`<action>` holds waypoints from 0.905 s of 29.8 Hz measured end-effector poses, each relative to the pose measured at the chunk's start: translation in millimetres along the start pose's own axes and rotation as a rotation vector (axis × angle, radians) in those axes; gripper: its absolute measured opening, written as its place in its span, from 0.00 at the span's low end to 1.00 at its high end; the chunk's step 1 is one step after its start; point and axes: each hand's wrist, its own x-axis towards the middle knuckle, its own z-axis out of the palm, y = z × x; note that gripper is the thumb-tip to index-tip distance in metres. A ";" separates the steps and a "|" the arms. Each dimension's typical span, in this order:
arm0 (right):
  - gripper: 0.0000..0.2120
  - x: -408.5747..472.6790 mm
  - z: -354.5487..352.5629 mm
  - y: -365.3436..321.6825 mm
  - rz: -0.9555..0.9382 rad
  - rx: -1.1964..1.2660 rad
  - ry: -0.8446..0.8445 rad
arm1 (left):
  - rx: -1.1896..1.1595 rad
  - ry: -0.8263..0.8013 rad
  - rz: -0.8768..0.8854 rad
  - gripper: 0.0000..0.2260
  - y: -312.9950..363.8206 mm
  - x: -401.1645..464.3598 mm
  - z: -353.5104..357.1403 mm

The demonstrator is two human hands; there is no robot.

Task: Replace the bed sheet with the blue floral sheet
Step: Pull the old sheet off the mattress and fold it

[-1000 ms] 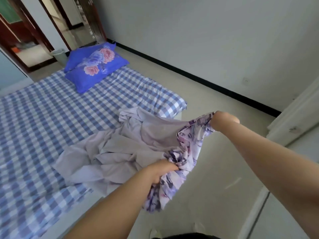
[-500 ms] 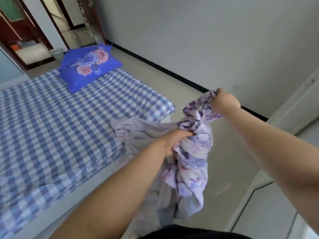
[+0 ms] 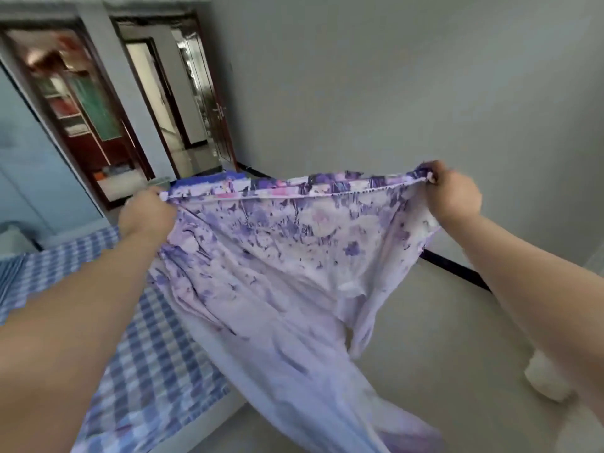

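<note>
The sheet (image 3: 277, 263) is pale lilac with purple and pink flowers, creased and thin. Its hemmed top edge runs taut, roughly level, from the left hand (image 3: 147, 214) to the right hand (image 3: 454, 197); each hand pinches an end in curled fingers. The cloth hangs down from them, over the checked bed (image 3: 147, 348) edge and floor (image 3: 441, 338).

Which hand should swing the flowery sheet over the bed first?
Probably the left hand. It grips one end of the floral sheet right above the checked bed, while the right hand holds the other end out over the bare floor, away from the bed.
</note>
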 end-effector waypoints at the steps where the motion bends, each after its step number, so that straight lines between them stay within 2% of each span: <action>1: 0.15 12.0 -7.5 -16.8 0.005 0.084 0.080 | -0.067 0.056 -0.008 0.13 6.0 11.2 -12.8; 3: 0.16 33.2 -20.1 -51.0 0.048 0.268 0.190 | -0.129 0.064 -0.056 0.13 16.9 25.5 -32.9; 4: 0.17 41.1 -23.8 -64.3 0.044 0.327 0.179 | -0.130 0.041 -0.090 0.12 17.6 28.9 -38.8; 7: 0.18 57.8 -31.7 -88.5 -0.014 0.362 -0.009 | -0.161 0.028 -0.181 0.11 4.0 37.0 -50.1; 9: 0.18 70.6 -45.4 -102.3 -0.038 0.395 -0.018 | -0.214 0.076 -0.185 0.11 0.2 44.0 -63.4; 11: 0.16 80.8 -70.2 -120.0 -0.072 0.429 0.143 | -0.303 0.214 -0.151 0.11 8.9 50.5 -79.2; 14: 0.14 81.4 -106.0 -142.0 -0.090 0.591 0.492 | -0.482 0.547 -0.145 0.14 30.9 47.1 -99.3; 15: 0.14 81.6 -106.7 -144.0 -0.101 0.650 0.529 | -0.480 0.618 -0.124 0.14 36.4 44.2 -99.4; 16: 0.14 81.0 -101.1 -142.3 -0.130 0.638 0.484 | -0.405 0.574 -0.066 0.13 37.8 41.4 -95.7; 17: 0.14 82.5 -88.6 -135.4 -0.173 0.513 0.354 | -0.259 0.406 0.009 0.12 34.5 41.8 -88.0; 18: 0.14 83.2 -73.1 -123.6 -0.201 0.367 0.151 | -0.155 0.163 0.041 0.12 27.3 40.4 -80.2; 19: 0.13 83.8 -58.0 -107.2 -0.178 0.224 -0.014 | -0.074 -0.010 -0.005 0.13 16.0 40.2 -71.2; 20: 0.12 83.0 -46.5 -93.0 -0.130 0.146 -0.095 | -0.008 -0.088 -0.074 0.14 4.4 37.6 -64.9; 22: 0.10 77.4 -29.7 -69.4 -0.082 0.142 -0.067 | -0.007 0.020 -0.094 0.13 -17.4 27.7 -54.2; 23: 0.10 73.5 -24.6 -64.2 -0.075 0.153 -0.041 | -0.069 0.108 -0.117 0.12 -22.2 22.6 -50.1; 25: 0.11 68.2 -16.5 -63.6 -0.080 0.158 -0.028 | -0.183 0.185 -0.201 0.13 -21.5 17.5 -51.5; 27: 0.12 58.9 -2.7 -64.2 -0.065 0.124 -0.107 | -0.230 0.241 -0.251 0.13 -16.5 10.9 -55.0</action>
